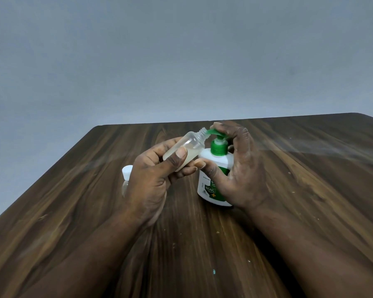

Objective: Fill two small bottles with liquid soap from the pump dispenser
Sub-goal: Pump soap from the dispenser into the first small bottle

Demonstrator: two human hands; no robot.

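Centrally, the left hand (151, 181) pinches the small bottle (187, 150) by its lower body, tilted so its threaded neck meets the nozzle (211, 131) of the pump dispenser (219, 148) standing on the table (310, 168). The right hand (243, 168) curls over the pump head, thumb braced on the white body. Light, thin-walled and likely soap-slick, the bottle suits a firm but unsqueezing hold low on its body.

The pump dispenser (211, 179) carried a green label reading what looked like "99.99%"; its other print was too blurred.
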